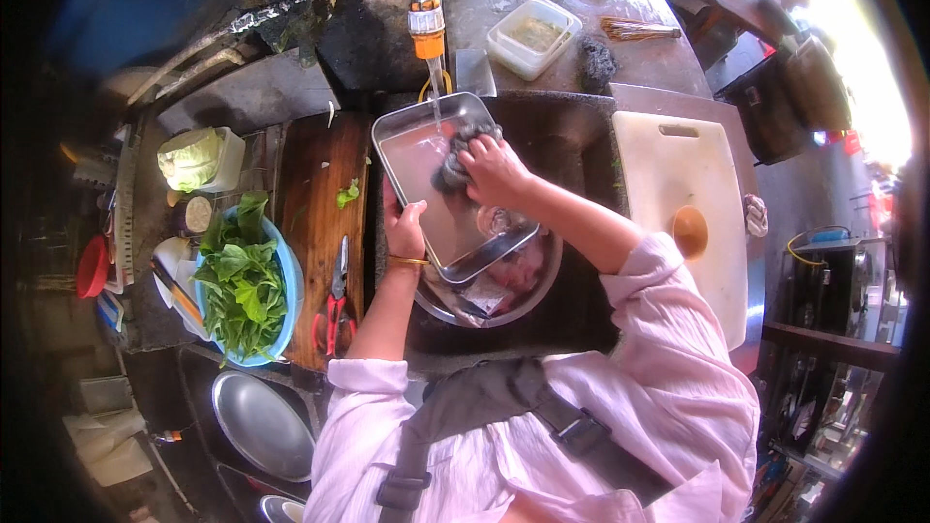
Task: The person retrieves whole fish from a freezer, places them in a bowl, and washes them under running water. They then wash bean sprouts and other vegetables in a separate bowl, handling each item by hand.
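Observation:
My left hand grips the left side of a rectangular metal tray, its thumb over the rim. Cloudy water stands in the tray, which is held tilted over the sink. In my right hand is a dark grey scrubbing pad or cloth, pressed to the inside of the tray near its right wall. From the faucet with an orange collar, water runs into the tray's far part. Under the tray sits a round metal basin in the sink, holding what looks like raw meat or fish, partly hidden.
Left are a wooden board with red-handled scissors, a blue basin of leafy greens and a cut cabbage. Right lies a white cutting board with a brown oval object. A plastic container and a dark scouring pad stand behind.

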{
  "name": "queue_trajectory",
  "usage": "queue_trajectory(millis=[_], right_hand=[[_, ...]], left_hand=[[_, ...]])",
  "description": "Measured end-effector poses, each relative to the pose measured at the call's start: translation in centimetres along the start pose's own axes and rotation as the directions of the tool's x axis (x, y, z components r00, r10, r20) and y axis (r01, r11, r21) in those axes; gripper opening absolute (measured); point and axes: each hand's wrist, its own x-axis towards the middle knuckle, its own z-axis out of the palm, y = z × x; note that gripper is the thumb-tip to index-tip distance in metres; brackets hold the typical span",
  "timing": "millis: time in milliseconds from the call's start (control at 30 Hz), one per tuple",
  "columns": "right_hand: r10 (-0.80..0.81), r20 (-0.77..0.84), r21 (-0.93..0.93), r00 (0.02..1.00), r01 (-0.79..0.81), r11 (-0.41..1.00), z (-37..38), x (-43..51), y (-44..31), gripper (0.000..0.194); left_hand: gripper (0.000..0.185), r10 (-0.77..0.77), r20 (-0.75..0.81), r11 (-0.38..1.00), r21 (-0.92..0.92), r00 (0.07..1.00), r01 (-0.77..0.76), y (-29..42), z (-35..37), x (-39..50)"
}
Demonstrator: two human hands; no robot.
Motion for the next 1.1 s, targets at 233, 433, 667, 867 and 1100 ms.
queue_trajectory(millis=[233, 433, 667, 867, 1100], right_hand=[[0.017, 0.292, 0.253, 0.956, -0.095, 0.963, -0.3, -4.1, -3.9, 0.038], [-0.187, 0.075, 0.655, 0.979, 0.093, 0.750, 0.3, -3.6, -8.6, 0.030], [-0.210, 0.257, 0.218, 0.943, 0.155, 0.964, -0.7, -5.6, -5.0, 0.044], [-0.011, 0.311, -0.137, 0.950, 0.056, 0.989, -2.2, -9.4, 2.1, 0.043], [0.224, -0.150, -0.101, 0.963, -0.240, 0.965, -4.1, -13.9, 10.0, 0.033]], left_hand=[[0.064, 0.235, -0.015, 0.972, 0.015, 0.972, -0.235, 1.9, 0.7, -0.6], [0.062, 0.362, -0.010, 0.921, 0.156, 0.932, -0.356, 3.0, 0.6, -1.3], [0.059, 0.193, -0.068, 0.962, 0.208, 0.979, -0.175, 5.1, -1.8, -2.4], [0.060, 0.532, 0.064, 0.637, 0.627, 0.845, -0.448, 9.1, -1.3, -4.6], [0.052, 0.361, -0.033, 0.804, 0.518, 0.932, -0.293, 6.4, -3.1, -5.0]])
